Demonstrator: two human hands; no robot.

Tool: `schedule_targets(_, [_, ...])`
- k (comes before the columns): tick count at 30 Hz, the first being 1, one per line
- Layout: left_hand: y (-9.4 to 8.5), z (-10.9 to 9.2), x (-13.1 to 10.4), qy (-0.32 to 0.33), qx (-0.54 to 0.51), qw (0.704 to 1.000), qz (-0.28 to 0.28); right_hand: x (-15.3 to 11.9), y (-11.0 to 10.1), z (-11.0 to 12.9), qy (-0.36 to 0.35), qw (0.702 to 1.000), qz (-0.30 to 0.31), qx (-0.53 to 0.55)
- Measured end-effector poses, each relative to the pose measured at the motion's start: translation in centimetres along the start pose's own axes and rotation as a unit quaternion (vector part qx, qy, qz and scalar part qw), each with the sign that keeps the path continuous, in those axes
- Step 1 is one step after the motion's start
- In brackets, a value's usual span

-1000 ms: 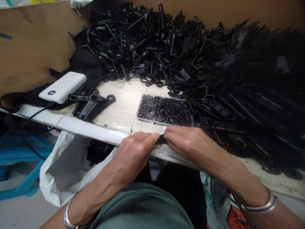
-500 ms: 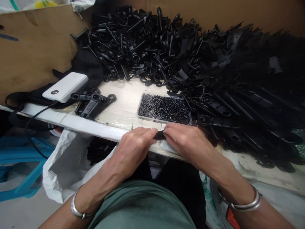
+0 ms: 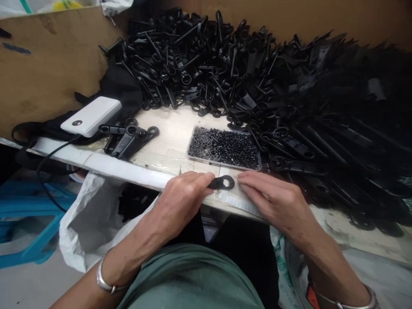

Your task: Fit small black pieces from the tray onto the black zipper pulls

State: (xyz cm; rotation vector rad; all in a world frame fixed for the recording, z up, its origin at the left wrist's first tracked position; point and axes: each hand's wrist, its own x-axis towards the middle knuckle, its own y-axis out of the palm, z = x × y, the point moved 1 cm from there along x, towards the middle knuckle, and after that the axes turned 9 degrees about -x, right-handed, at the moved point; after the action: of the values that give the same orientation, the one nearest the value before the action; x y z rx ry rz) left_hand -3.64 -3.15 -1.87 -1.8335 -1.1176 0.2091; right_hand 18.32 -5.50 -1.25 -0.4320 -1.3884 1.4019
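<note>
My left hand (image 3: 185,197) is closed around a black plastic part (image 3: 224,183) at the table's front edge. The part's ringed end, with an oval hole, sticks out to the right of my fingers; the rest is hidden under them. My right hand (image 3: 273,195) is just right of that ring, apart from it. Its thumb and fingertips are close together, and whatever may be between them is hidden. Just beyond both hands lies a shallow clear tray (image 3: 222,163) full of tiny black pieces.
A big heap of black plastic parts (image 3: 206,64) covers the back and right of the table. Several similar parts (image 3: 130,139) lie at left beside a white power bank (image 3: 92,116) with a cable. Below the edge hangs an open white sack (image 3: 83,227); a blue stool (image 3: 28,223) stands left.
My right hand has moved right, off the black part, uncovering its ringed end. My left hand keeps its grip in nearly the same place.
</note>
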Motion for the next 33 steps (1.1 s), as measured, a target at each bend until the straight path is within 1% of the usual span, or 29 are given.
schedule_targets(4, [0.0,0.1,0.0,-0.003,-0.008,1.0,0.002,0.9,0.1,0.6,-0.02,1.0,0.017,0.005])
schedule_targets(9, [0.0,0.1,-0.1,-0.009,-0.013,1.0,0.008,2.1,0.6,0.8,-0.041,0.998,0.046,-0.016])
schedule_targets(13, [0.0,0.1,-0.1,-0.013,-0.02,1.0,0.012,3.0,0.9,0.8,-0.056,0.995,0.08,-0.025])
schedule_targets(17, [0.0,0.2,-0.1,-0.015,-0.029,0.999,0.018,3.5,0.9,0.7,-0.062,0.991,0.114,-0.007])
schedule_targets(26, [-0.1,0.0,0.1,-0.019,-0.034,0.999,0.024,3.3,1.1,0.2,-0.093,0.988,0.124,-0.025])
schedule_targets(28, [0.0,0.0,0.1,-0.015,-0.03,0.999,0.017,3.2,1.1,0.4,-0.093,0.987,0.128,-0.031])
schedule_targets(33, [0.3,-0.1,-0.1,-0.005,-0.024,1.0,-0.008,2.9,1.1,1.1,-0.089,0.988,0.104,-0.069])
